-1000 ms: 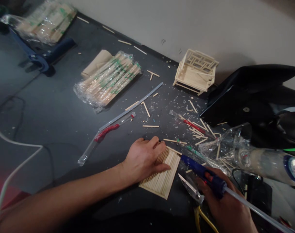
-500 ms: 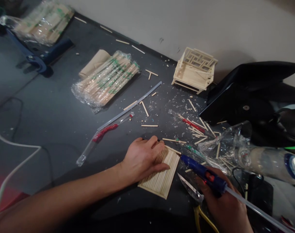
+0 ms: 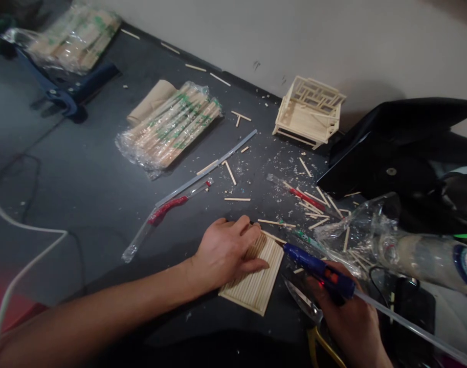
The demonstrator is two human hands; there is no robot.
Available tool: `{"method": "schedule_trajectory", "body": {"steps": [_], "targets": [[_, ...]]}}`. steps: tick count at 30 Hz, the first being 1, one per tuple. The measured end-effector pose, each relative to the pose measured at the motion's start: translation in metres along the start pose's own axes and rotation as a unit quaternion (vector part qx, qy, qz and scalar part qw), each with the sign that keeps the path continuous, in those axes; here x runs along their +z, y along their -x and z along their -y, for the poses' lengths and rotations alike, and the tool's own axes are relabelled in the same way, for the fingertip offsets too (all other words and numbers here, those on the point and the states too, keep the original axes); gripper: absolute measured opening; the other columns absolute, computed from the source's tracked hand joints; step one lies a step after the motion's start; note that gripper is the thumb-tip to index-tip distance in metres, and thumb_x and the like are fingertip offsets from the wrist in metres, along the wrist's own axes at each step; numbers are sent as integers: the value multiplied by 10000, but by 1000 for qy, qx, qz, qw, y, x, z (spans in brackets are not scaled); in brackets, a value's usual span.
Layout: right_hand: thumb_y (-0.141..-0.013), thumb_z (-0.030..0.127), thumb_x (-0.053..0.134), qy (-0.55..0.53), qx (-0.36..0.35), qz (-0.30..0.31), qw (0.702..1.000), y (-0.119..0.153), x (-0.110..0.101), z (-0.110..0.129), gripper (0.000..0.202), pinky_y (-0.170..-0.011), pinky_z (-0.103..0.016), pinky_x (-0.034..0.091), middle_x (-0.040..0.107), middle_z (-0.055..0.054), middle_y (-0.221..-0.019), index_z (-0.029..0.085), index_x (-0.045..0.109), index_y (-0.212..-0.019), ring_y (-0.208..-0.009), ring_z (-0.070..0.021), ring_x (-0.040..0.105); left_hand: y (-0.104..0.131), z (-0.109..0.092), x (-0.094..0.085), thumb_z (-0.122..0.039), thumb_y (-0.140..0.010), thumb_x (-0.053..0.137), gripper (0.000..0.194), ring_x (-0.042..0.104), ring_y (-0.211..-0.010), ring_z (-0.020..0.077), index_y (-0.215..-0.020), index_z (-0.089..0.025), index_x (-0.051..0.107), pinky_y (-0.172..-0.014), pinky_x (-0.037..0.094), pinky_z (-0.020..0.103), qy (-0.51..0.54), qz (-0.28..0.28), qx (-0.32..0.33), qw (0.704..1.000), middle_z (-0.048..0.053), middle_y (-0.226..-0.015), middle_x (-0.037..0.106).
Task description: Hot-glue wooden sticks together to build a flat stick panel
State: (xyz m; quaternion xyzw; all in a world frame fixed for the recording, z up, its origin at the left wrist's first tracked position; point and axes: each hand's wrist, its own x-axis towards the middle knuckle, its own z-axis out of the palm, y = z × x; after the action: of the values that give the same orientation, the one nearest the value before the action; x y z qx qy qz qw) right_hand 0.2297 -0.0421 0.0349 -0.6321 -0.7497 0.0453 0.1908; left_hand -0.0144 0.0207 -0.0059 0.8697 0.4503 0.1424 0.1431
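Note:
A flat panel of thin wooden sticks (image 3: 256, 283) lies on the dark table. Across its upper left part rests my left hand (image 3: 227, 250), thumb and fingers apart, pressing on the sticks. My right hand (image 3: 352, 312) is wrapped round a blue glue gun (image 3: 317, 268) with a clear glue stick out of its back end. The gun's tip is at the panel's upper right corner. Yellow-handled pliers (image 3: 304, 301) lie beside the panel, below the gun.
A small wooden stick chair (image 3: 308, 112) stands by the wall. Packs of chopsticks (image 3: 172, 128), a long glue stick (image 3: 206, 168), loose sticks (image 3: 237, 199) and a clear bottle (image 3: 421, 255) lie around. A blue clamp-like tool (image 3: 68, 97) is at upper left.
The glue gun and my right hand have shifted slightly left along the panel's corner. My left hand stays on the panel.

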Motion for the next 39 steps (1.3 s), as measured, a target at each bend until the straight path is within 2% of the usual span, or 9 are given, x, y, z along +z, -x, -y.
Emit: {"method": "schedule_trajectory", "body": {"steps": [14,19,25,34,39], "targets": [[-969,432,510,-60,-41,-7,997,-12,8,10,225,-516,-270,537,706,-9,-716,221,586,-948,-585,-183,690,0,1,-1,-699,-752,692,594,604,-671,172,-1041,-182,642,-616,415,315,5,-4,-3,1000,22,-898,648],[-972,404,511,-69,-43,8,997,-15,9,13,195,-516,-264,536,686,0,-700,225,578,-935,-571,-171,677,0,0,0,-700,-780,661,584,606,-676,175,-1040,-177,635,-614,416,321,9,-3,-1,1000,27,-900,649],[-979,439,496,-78,-43,9,996,-13,12,10,228,-554,-268,558,696,-6,-739,223,570,-973,-625,-179,695,-2,-1,-1,-690,-744,704,588,619,-680,181,-1014,-173,628,-613,425,328,4,8,-11,1000,23,-901,661],[-1003,413,466,-92,-81,9,992,-20,18,16,223,-575,-256,569,697,-24,-767,207,550,-1010,-646,-168,705,-2,-1,-1,-718,-748,679,645,638,-703,199,-1058,-157,615,-615,439,340,5,19,-12,1000,33,-910,673],[-1006,415,453,-87,-89,9,992,-24,20,19,228,-562,-271,574,702,-34,-768,207,547,-1017,-639,-177,709,-1,-1,0,-716,-756,673,780,658,-753,211,-1233,-114,539,-659,465,347,10,19,-21,1000,60,-956,689]]}}
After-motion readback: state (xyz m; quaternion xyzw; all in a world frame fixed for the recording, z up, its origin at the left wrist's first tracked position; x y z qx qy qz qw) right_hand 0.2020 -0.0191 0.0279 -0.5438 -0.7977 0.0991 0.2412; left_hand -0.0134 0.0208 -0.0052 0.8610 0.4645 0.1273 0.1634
